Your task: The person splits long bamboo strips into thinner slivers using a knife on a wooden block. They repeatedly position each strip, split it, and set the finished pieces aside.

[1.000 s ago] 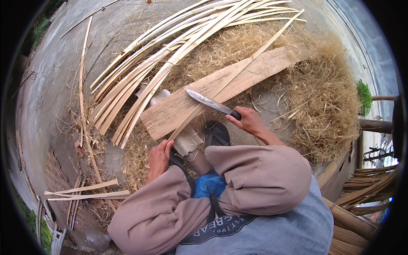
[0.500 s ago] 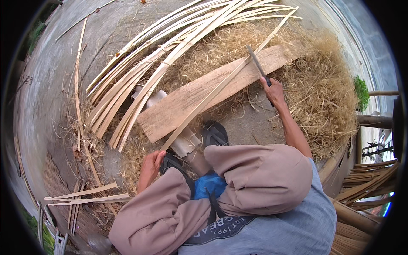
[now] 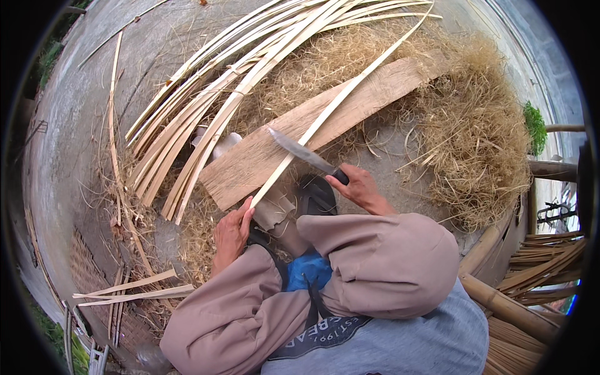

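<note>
A long pale bamboo strip (image 3: 337, 102) runs diagonally over a wooden board (image 3: 240, 175). Its near end is pinched in the fingers of my left hand (image 3: 232, 234), beside my left knee. My right hand (image 3: 362, 189) is closed round the black handle of a knife (image 3: 299, 150), above my right foot. The knife's blade points up and left and crosses over the strip; whether the edge touches it I cannot tell. The board slants upward to the right, its far end amid curly shavings.
A fan of several bamboo strips (image 3: 250, 81) lies beyond the board on the left. Shavings (image 3: 478, 144) are heaped at the right. Short strips (image 3: 134, 290) rest at the lower left. Bamboo poles (image 3: 509, 309) and bundled strips (image 3: 544, 265) are at the lower right.
My right hand has drawn the knife from the board's far part back toward me along the strip. My left hand has risen slightly, and the strip now shows a paler face.
</note>
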The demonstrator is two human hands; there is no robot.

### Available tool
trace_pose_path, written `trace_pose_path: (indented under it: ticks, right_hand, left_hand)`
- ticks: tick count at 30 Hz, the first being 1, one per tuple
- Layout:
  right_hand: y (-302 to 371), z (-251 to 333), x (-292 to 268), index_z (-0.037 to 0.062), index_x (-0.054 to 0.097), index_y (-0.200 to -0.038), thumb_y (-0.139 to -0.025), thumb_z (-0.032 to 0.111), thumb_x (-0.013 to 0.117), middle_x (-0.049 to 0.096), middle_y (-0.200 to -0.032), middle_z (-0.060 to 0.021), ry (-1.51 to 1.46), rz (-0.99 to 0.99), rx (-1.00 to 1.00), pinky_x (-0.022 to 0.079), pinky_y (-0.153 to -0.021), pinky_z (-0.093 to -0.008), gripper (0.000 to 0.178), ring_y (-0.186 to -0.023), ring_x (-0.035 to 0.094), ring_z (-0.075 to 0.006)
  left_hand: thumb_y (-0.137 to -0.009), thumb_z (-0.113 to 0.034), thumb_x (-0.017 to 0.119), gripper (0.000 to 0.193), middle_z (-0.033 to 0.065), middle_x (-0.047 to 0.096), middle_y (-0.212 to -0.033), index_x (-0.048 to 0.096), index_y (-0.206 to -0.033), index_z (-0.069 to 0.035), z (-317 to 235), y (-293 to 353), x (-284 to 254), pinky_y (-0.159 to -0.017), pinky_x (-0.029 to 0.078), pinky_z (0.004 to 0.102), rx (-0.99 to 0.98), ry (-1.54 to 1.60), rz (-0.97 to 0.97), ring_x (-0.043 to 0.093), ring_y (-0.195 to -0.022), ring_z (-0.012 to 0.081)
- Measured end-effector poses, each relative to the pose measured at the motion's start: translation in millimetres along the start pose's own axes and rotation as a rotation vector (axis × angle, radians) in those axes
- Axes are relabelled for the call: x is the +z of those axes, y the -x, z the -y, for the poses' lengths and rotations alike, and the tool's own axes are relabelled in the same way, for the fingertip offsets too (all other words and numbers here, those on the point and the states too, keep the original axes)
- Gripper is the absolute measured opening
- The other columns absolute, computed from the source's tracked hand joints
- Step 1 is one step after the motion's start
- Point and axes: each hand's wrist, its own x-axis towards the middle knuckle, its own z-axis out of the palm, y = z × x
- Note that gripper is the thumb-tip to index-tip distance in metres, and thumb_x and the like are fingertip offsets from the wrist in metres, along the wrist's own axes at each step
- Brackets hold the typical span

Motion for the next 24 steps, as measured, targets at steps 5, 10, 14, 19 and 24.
trace_pose_path:
  ticks: [5,10,14,19,24]
  right_hand:
    - [-77,-115,-108,-0.0008,0.059,-0.078,-0.099,0.054,0.067,0.057,-0.059,-0.0152,-0.126,-0.505,0.602,0.05,-0.054,-0.041,0.059,-0.058,0.066,-0.0245]
    - [-44,-39,-46,-0.0002,0.057,-0.077,-0.097,0.053,0.07,0.054,-0.057,-0.013,-0.052,-0.071,0.196,0.049,-0.053,-0.0427,0.058,-0.054,0.061,-0.0264]
    - [8,45,15,0.0017,0.057,-0.08,-0.095,0.048,0.074,0.062,-0.071,-0.0183,-0.063,0.115,-0.113,0.05,-0.061,-0.0481,0.051,-0.067,0.063,-0.0403]
    - [-35,-13,-26,0.003,0.058,-0.085,-0.094,0.047,0.074,0.062,-0.078,-0.0197,0.15,0.002,-0.013,0.051,-0.064,-0.0495,0.048,-0.069,0.063,-0.0408]
    - [-22,-1,-5,0.0041,0.059,-0.088,-0.095,0.049,0.073,0.063,-0.08,-0.0177,0.061,0.064,-0.109,0.052,-0.064,-0.0489,0.048,-0.068,0.063,-0.0407]
  left_hand:
    - [-0.106,-0.033,0.059,0.03,0.0177,0.066,-0.078,0.072,-0.131,-0.022,-3,-3,8,-0.068,0.05,0.049,0.033,0.063,-0.043,0.066,-0.074,0.0394]
    - [-0.11,-0.035,0.05,0.033,0.0203,0.065,-0.075,0.073,-0.106,-0.013,11,-6,11,-0.067,0.049,0.0511,-0.028,0.106,0.042,0.066,-0.075,0.044]
    - [-0.112,-0.037,0.045,0.039,0.0207,0.066,-0.077,0.07,-0.099,-0.009,14,-14,3,-0.07,0.05,0.0523,-0.037,0.131,0.116,0.066,-0.079,0.0456]
    - [-0.112,-0.034,0.046,0.043,0.0183,0.054,-0.064,0.069,-0.093,-0.003,7,-16,2,-0.063,0.045,0.0442,0.034,0.164,0.045,0.059,-0.061,0.0358]
    - [-0.111,-0.037,0.045,0.04,0.021,0.068,-0.081,0.069,-0.098,-0.008,22,-26,5,-0.073,0.05,0.0533,0.082,0.159,0.06,0.066,-0.084,0.0468]
